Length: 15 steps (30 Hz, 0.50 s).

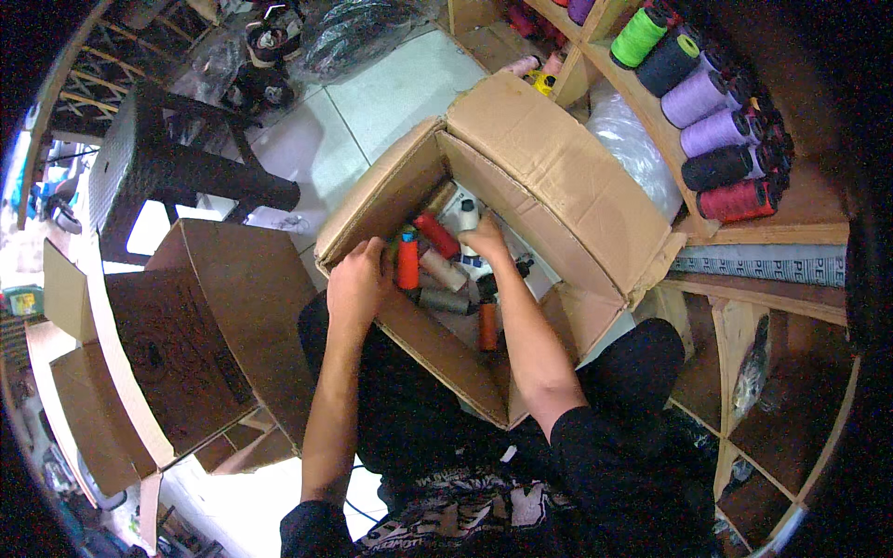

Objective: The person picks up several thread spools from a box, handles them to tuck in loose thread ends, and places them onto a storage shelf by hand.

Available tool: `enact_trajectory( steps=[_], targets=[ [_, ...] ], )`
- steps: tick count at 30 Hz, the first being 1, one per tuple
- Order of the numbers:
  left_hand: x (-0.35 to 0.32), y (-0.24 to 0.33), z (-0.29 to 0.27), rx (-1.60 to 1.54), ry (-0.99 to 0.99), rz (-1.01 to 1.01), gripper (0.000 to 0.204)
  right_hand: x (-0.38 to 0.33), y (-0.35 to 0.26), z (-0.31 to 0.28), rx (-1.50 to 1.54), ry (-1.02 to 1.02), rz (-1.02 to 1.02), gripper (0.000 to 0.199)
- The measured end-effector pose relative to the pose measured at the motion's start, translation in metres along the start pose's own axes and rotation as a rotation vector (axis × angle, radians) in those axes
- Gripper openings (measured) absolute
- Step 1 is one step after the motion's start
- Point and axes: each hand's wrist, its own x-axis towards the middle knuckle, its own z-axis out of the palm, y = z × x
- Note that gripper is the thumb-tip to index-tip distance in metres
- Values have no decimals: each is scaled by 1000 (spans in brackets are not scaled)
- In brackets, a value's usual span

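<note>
An open cardboard box [391,199] stands in front of me, with several thread spools lying loose in it. Inside it, my right hand [486,240] is closed round a white thread spool [468,215] that points upward. My left hand [359,281] bends its fingers over the box's left wall, gripping it. Close to those fingers is a bright orange-red spool [407,266]. Around the middle lie a dark red spool [437,235], a beige spool [443,270] and a grey spool [444,299]. An orange spool [487,325] rests nearer to me.
Wooden shelves [758,231] at the right carry green, purple, black and red spools [735,199]. A second open cardboard box [246,307] stands to the left, below a black woven stool [149,167]. Clear plastic wrap [358,42] lies on the tiled floor [391,84] beyond.
</note>
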Motion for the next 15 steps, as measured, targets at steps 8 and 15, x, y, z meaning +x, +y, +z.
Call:
enact_trajectory(
  steps=[8,15],
  targets=[
    [6,4,3,207,-115,-31,17,1,-19,47,-252,87,-256,70],
    [16,24,-6,221,-181,-75,38,24,8,-14,121,-3,-151,52]
  ],
)
